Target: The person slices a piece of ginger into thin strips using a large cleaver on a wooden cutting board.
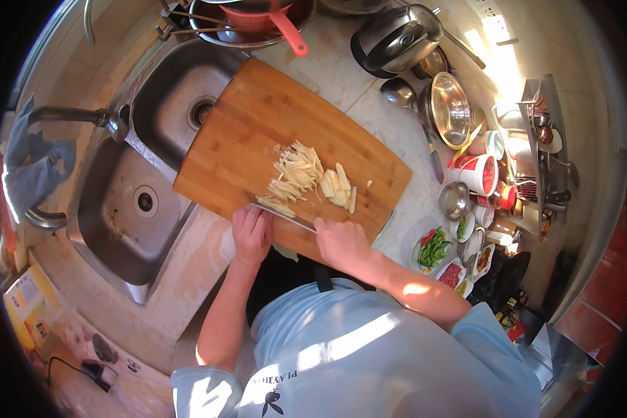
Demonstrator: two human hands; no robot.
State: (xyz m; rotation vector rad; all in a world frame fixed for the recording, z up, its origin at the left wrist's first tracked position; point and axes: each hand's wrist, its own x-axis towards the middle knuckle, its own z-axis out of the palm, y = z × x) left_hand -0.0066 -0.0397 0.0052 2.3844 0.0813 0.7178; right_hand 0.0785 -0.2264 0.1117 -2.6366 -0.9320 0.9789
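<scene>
A wooden cutting board point(230, 141) lies before me, its left part reaching over the sink. My right hand point(345, 245) grips the handle of a kitchen knife point(285, 216), whose blade slants across the board near its front edge. At the blade's far end, my left hand point(252, 235) has its fingers curled against it; whether they pinch anything is hidden. A heap of thin, pale yellow vegetable strips point(298, 170) is just beyond the blade, some touching it. Wider slices point(337, 188) of a similar pale vegetable rest to the right of the heap.
Left is a double steel sink point(104, 183) with a faucet point(73, 115). An electric kettle point(397, 42), a ladle point(415, 109) and a steel bowl point(450, 109) stand beyond the board. Plates, one with cut green peppers point(433, 250), are at right. A red-handled pan point(290, 34) is at the back.
</scene>
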